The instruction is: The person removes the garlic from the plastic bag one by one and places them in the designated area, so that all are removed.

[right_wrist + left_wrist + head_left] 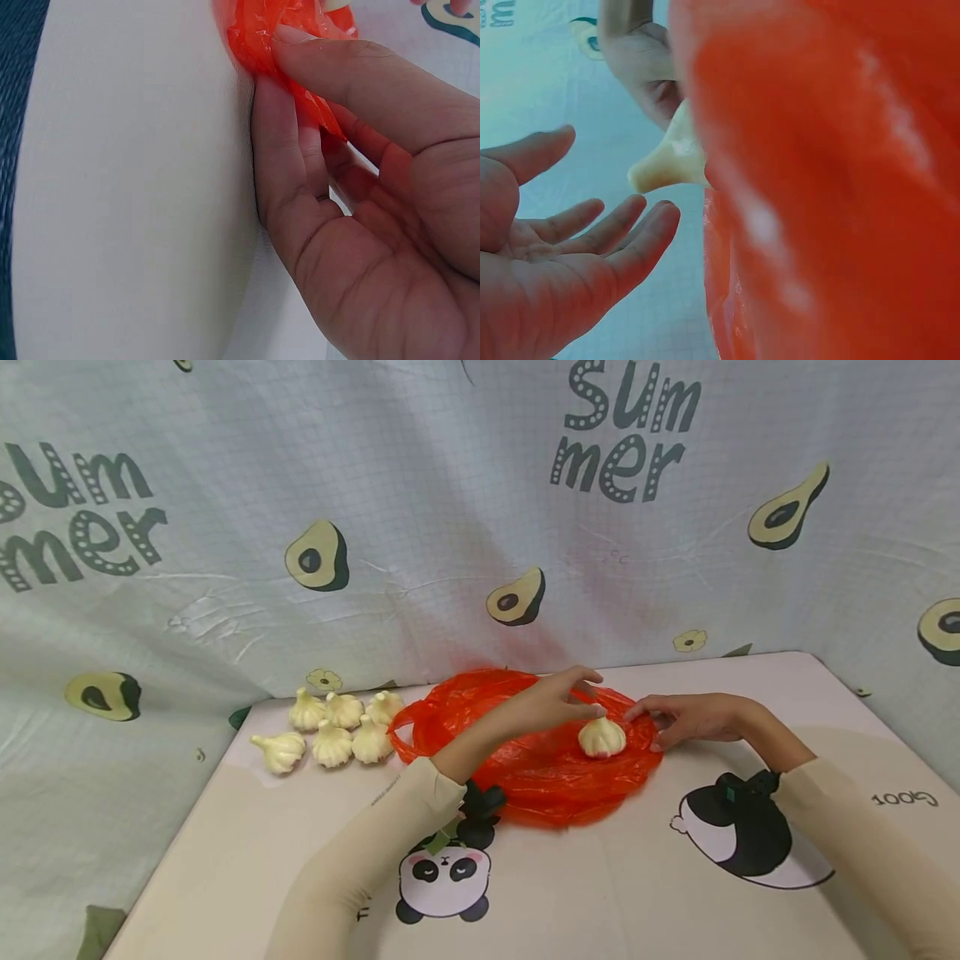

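On crinkly orange plastic bag (540, 768), right hand (693, 717) pinches its edge; left hand (555, 700) hovers open above ridged garlic bulb (602, 737).

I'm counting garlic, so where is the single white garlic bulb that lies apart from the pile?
In the head view the white garlic bulb sits on the orange plastic bag, right of centre, between the left hand and right hand.

Orange bag (547, 768): thin glossy crinkled plastic (translucent); backdrop (420, 510) cloth.

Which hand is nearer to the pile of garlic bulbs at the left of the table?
Left. The left hand hovers open over the orange bag, right of the pile of garlic bulbs; the right hand pinches the bag's far edge, farther away.
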A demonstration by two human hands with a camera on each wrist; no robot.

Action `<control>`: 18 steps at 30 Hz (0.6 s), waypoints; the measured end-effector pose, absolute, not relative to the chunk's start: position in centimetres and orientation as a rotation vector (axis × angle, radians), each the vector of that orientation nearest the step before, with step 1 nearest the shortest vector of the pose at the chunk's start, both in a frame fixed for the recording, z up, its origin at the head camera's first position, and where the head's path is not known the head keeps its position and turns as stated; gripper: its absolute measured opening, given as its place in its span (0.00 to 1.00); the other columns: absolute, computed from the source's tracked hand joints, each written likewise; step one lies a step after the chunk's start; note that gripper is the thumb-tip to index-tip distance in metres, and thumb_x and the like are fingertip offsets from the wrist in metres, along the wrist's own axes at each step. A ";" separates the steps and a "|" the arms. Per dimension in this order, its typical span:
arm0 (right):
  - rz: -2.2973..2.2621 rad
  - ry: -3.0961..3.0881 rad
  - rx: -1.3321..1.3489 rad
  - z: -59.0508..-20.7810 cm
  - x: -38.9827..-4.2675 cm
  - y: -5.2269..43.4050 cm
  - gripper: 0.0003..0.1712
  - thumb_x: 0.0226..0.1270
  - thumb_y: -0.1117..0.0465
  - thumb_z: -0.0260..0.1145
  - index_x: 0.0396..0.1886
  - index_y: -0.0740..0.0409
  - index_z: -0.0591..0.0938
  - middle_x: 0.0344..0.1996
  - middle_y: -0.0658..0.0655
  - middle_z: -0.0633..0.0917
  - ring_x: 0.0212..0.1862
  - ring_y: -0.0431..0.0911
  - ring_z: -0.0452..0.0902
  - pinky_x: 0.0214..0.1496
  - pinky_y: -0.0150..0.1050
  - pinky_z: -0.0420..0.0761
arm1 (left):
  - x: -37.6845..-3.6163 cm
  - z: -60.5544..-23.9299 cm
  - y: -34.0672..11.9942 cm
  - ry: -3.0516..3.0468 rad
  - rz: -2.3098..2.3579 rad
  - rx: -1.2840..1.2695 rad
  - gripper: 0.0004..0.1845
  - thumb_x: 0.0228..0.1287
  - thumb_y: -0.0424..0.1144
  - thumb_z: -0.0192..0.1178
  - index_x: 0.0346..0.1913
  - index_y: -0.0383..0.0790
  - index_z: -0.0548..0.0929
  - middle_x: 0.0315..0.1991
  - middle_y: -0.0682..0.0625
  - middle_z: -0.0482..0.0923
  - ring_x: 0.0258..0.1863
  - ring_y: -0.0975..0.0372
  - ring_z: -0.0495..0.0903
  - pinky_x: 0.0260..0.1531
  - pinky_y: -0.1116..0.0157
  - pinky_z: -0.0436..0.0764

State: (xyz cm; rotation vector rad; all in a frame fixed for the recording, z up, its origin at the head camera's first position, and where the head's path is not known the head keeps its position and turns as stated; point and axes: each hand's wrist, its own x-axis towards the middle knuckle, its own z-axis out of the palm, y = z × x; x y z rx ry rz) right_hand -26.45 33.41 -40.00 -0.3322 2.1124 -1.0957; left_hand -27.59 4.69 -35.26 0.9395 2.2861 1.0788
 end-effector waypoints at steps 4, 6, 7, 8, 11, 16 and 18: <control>-1.105 2.103 -0.337 -39.9 -26.4 33.3 0.32 0.68 0.63 0.69 0.70 0.57 0.70 0.70 0.65 0.63 0.68 0.57 0.63 0.64 0.44 0.77 | -27.9 -35.2 5.5 2.269 0.986 0.929 0.33 0.70 0.45 0.65 0.74 0.43 0.67 0.67 0.45 0.75 0.63 0.56 0.76 0.59 0.59 0.80; -1.109 2.098 -0.332 -39.8 -26.4 33.2 0.33 0.68 0.63 0.69 0.70 0.57 0.70 0.69 0.65 0.64 0.67 0.57 0.64 0.64 0.45 0.77 | -28.1 -35.1 5.9 2.257 0.925 0.936 0.33 0.69 0.45 0.66 0.73 0.43 0.67 0.67 0.45 0.74 0.63 0.56 0.75 0.59 0.58 0.79; -1.112 2.093 -0.335 -39.8 -26.4 33.2 0.33 0.68 0.64 0.69 0.71 0.58 0.69 0.69 0.65 0.64 0.67 0.56 0.65 0.64 0.45 0.77 | -28.2 -35.0 6.1 2.251 0.890 0.944 0.33 0.69 0.45 0.67 0.73 0.42 0.68 0.67 0.44 0.74 0.63 0.55 0.75 0.59 0.58 0.79; -1.113 2.091 -0.331 -39.8 -26.4 33.2 0.33 0.68 0.64 0.69 0.70 0.58 0.69 0.68 0.64 0.64 0.66 0.56 0.65 0.64 0.44 0.77 | -28.3 -35.0 6.3 2.252 0.849 0.957 0.33 0.68 0.45 0.67 0.72 0.42 0.69 0.67 0.45 0.74 0.63 0.55 0.75 0.59 0.59 0.79; -1.117 2.083 -0.331 -39.9 -26.4 33.2 0.33 0.68 0.64 0.69 0.70 0.58 0.69 0.67 0.63 0.65 0.66 0.54 0.66 0.64 0.43 0.77 | -28.8 -34.9 7.1 2.255 0.734 0.976 0.32 0.67 0.43 0.69 0.71 0.42 0.71 0.67 0.45 0.74 0.62 0.56 0.74 0.55 0.63 0.81; -1.119 2.090 -0.314 -39.9 -26.4 33.2 0.33 0.67 0.63 0.70 0.70 0.58 0.70 0.67 0.62 0.66 0.65 0.54 0.68 0.64 0.42 0.77 | -29.6 -35.0 8.1 2.226 0.642 0.906 0.36 0.63 0.41 0.72 0.71 0.43 0.70 0.62 0.48 0.75 0.55 0.60 0.76 0.45 0.68 0.84; -1.120 2.091 -0.309 -39.9 -26.4 33.2 0.33 0.67 0.63 0.71 0.70 0.57 0.70 0.67 0.62 0.67 0.65 0.54 0.68 0.65 0.43 0.76 | -29.9 -34.9 8.4 2.188 0.637 0.847 0.37 0.62 0.40 0.73 0.72 0.43 0.69 0.59 0.50 0.74 0.52 0.60 0.76 0.45 0.66 0.85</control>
